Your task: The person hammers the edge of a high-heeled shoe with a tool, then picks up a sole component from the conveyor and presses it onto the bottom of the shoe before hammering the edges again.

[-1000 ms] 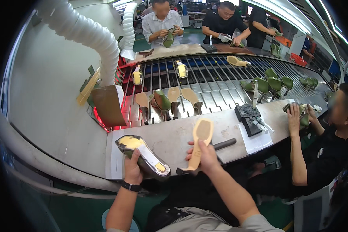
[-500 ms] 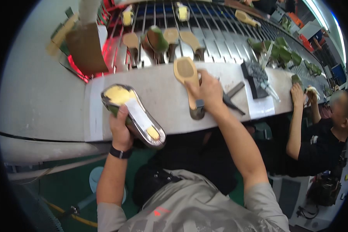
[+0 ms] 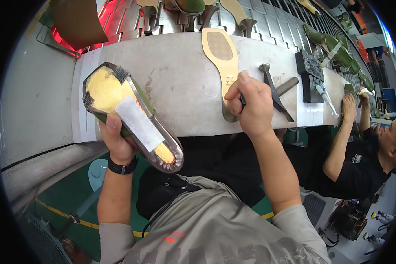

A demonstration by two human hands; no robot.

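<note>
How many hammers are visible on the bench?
1: the hammer lies on the bench, just right of the right hand. I see none hidden.

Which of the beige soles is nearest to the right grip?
The long sole just left of the right grip, over the pale worktop; the other beige soles are farther, beyond the worktop.

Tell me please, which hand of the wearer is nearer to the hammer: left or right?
Right. The right hand is just to the left of the hammer. The left hand is much farther to the left, holding the shoe.
</note>
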